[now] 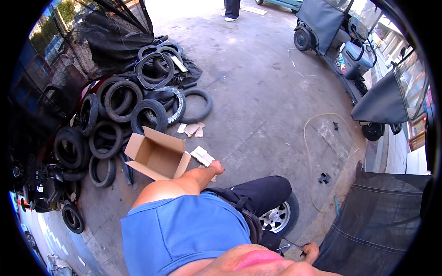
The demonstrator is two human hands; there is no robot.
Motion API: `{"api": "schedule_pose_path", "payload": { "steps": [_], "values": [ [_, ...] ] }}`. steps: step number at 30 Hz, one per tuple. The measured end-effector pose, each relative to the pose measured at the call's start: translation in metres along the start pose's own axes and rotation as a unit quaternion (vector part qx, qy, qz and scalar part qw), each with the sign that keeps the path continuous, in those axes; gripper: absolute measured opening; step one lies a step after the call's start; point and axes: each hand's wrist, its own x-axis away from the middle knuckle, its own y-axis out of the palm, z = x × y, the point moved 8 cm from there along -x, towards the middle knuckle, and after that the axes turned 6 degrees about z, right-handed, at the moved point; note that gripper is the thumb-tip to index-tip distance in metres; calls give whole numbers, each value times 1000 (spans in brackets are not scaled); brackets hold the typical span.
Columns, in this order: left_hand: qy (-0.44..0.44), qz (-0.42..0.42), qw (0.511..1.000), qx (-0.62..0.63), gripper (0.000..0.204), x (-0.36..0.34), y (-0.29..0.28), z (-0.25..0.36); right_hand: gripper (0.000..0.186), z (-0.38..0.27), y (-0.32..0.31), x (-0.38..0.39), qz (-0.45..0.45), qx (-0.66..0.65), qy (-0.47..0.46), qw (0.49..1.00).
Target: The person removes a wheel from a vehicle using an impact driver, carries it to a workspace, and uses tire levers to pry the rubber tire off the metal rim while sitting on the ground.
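At the frame's lower right my right hand (311, 251) grips a metal tool (286, 246) beside the mounted wheel (279, 217), my left hand (215, 166) rests loosely closed, empty, on my knee

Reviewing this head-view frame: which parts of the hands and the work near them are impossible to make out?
- Left hand: rests on a dark-trousered knee; its fingers curl out of sight.
- Right hand: near the lower edge, partly behind the forearm; the thin metal tool beside it is too small to identify, and its grip is unclear.
- Small wheel: mostly hidden by the knee and blue shirt.
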Motion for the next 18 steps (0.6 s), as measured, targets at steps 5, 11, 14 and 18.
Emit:
{"api": "schedule_pose_path", "payload": {
  "steps": [5, 11, 14, 18],
  "values": [
    [-9, 10, 999, -38, 54, -7, 5, -37, 37, -30, -25, 38, 31, -20, 8, 999],
    [14, -15, 1000, 6, 54, 8, 5, 17, 35, -10, 7, 17, -14, -46, 37, 998],
    [2, -16, 1000, -7, 53, 15, 3, 22, 36, -21, 4, 13, 32, 3, -16, 999],
    [1, -21, 1000, 10, 54, 20, 5, 27, 40, -24, -9, 23, 57, -51, 55, 996]
  ]
}}
